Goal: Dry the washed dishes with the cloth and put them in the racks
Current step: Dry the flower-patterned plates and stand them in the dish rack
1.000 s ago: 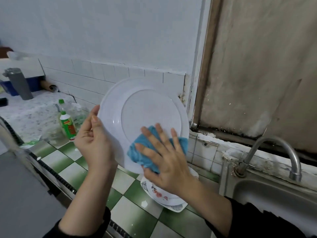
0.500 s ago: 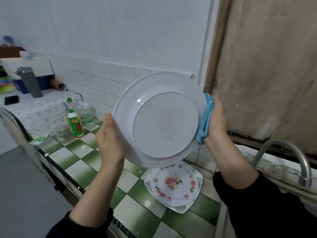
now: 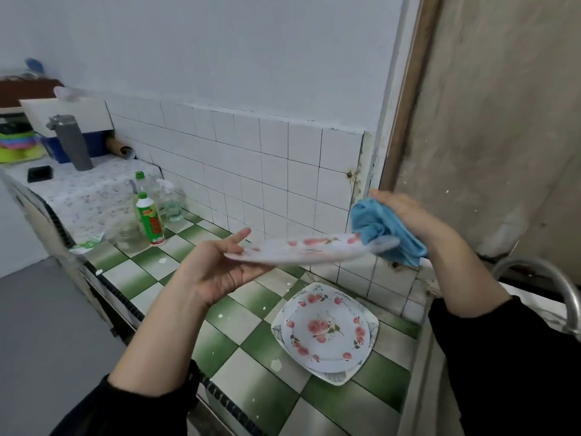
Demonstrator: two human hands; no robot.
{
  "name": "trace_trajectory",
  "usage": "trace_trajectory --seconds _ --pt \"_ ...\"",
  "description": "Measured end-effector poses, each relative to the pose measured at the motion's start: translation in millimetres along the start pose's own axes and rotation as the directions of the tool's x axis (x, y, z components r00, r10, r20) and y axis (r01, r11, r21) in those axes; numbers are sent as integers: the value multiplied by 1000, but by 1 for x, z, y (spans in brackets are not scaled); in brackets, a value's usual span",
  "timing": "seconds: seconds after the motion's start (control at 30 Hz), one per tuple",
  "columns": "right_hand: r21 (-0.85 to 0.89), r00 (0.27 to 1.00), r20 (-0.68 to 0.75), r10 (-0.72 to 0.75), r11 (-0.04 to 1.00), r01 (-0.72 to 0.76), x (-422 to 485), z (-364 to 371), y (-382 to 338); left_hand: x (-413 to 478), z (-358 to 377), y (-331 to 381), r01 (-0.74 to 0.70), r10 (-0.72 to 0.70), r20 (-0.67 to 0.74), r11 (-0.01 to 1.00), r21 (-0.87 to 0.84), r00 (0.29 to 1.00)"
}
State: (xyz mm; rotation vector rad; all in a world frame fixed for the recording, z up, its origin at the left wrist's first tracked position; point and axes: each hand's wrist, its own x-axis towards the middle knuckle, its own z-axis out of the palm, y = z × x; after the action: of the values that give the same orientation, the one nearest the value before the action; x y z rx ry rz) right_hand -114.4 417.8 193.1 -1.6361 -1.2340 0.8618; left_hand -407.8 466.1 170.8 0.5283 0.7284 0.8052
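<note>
The left hand (image 3: 220, 272) held the plate (image 3: 301, 250) nearly flat by one rim. The right hand (image 3: 408, 215) gripped the cloth (image 3: 377, 228) against the opposite rim.

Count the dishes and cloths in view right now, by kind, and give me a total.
Round floral plates: 2 (one held, one stacked on the square plate)
Square plate: 1
Blue cloth: 1
Total: 4

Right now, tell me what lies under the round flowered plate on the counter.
A square plate sits under the round flowered plate; only its leaf-printed corners and rim show. Its middle is covered, so anything between them cannot be seen.
</note>
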Motion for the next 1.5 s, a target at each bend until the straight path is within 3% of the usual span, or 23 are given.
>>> trace_trajectory --seconds 0.07,0.2,0.33,0.37,0.43,0.5,0.53,0.57,0.6,0.67,0.73,0.77,0.83,0.9,0.97,1.0,1.1,1.17,1.2,1.27,1.37,1.43,1.5 --pt "-222 999 7 -47 974 47 5 10 1 5 1 -9 -102 115 -87 986 133 990" --pt "-498 989 135 -54 860 115 8 55 12 8 15 -26 -304 337 -70 908 288 939" --pt "-362 968 -63 -244 909 206 -1 124 25 8 23 -30 -423 482 -42 805 416 875" --pt "-308 948 -68 -310 910 276 -7 139 26 8 22 -30 -447 505 -37 794 412 862" --pt "-272 878 67 -473 838 472 -21 163 35 5 20 -29 -492 547 -35 777 393 836" --pt "-347 739 254 -624 654 672 -34 168 52 0 13 -27 -535 588 -48 764 359 807" --pt "-403 683 275 -676 564 721 -31 163 60 -3 9 -26 -557 611 -50 750 357 790" --pt "-474 675 226 -703 526 706 -22 154 67 -5 5 -24 -577 634 -48 729 368 772" --pt "-538 711 117 -694 557 632 -9 144 71 -7 1 -23 -595 656 -37 705 386 754" --pt "-548 805 -170 -568 734 402 16 123 64 -11 0 -25 -630 689 14 655 417 725" --pt "-439 803 -374 -464 851 287 27 118 43 -13 6 -33 -662 711 86 596 454 698" --pt "-369 790 -409 -456 875 314 26 125 30 -14 11 -36 -676 718 125 561 478 684" --pt "-240 759 -318 -569 822 516 11 149 8 -15 21 -41 -701 726 190 509 500 662" --pt "-218 657 -81 -749 657 722 -14 174 4 -13 21 -38 -722 752 178 496 482 635" --pt "-341 565 126 -816 499 797 -17 172 16 -15 14 -32 -736 777 129 509 446 616" --pt "-424 583 131 -801 487 764 -8 161 20 -17 10 -29 -740 787 111 507 443 606" --pt "-465 754 -181 -632 730 501 24 131 20 -22 5 -32 -744 793 111 500 443 600" --pt "-360 748 -359 -559 822 442 35 126 8 -24 11 -39 -753 795 147 474 456 589" --pt "-322 734 -378 -564 824 467 34 133 1 -24 15 -42 -757 793 162 466 458 587" --pt "-278 707 -274 -652 758 590 15 154 -9 -24 21 -43 -760 796 163 464 454 583" --pt "-344 565 58 -823 514 785 -23 182 9 -26 16 -35 -760 805 38 542 359 592" --pt "-435 512 198 -836 394 810 -30 179 38 -28 5 -26 -774 818 -42 557 301 573" --pt "-530 587 135 -798 442 723 -18 161 60 -32 -6 -20 -795 853 -33 499 344 521"
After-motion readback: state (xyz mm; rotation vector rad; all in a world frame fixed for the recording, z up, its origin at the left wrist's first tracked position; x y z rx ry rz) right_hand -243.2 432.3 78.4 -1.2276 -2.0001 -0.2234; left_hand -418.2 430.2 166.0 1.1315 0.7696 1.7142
